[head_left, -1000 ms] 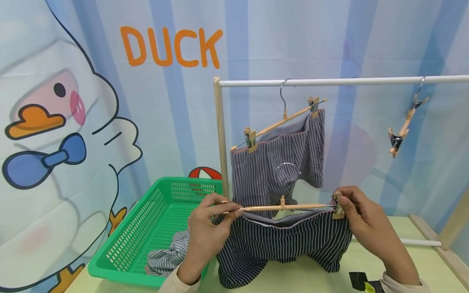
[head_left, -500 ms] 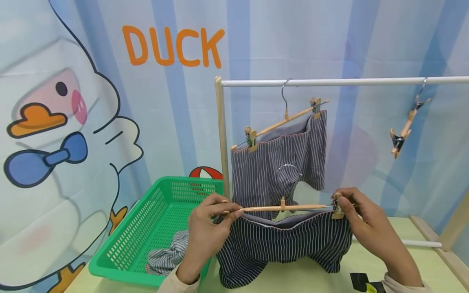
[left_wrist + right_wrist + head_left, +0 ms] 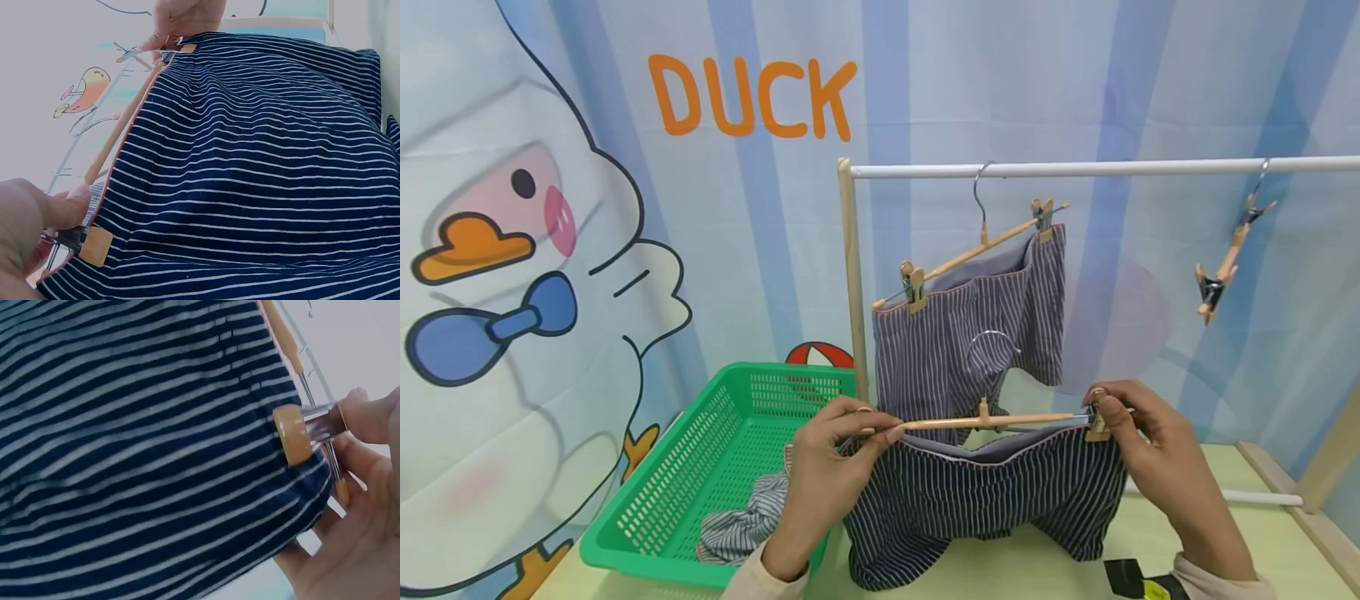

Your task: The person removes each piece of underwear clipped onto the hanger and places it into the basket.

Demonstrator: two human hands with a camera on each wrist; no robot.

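A tan clip hanger spans between both hands in the head view, over dark shorts with white stripes. My left hand pinches its left end at the waistband; a tan clip bites the cloth there in the left wrist view. With thumb and fingers, my right hand grips the right-hand clip, whose tan jaw pad lies on the waistband in the right wrist view. The hanger's metal rod shows just past that clip. The waistband sags between the two clips.
Striped grey shorts hang from another clip hanger on the white rail. A bare hanger hangs farther right. At left stands a green basket with light striped cloth inside. A wooden post holds the rail.
My right hand has shifted slightly right with the clip, drawing the hanger and shorts a little that way. The left hand keeps its pinch on the left end.
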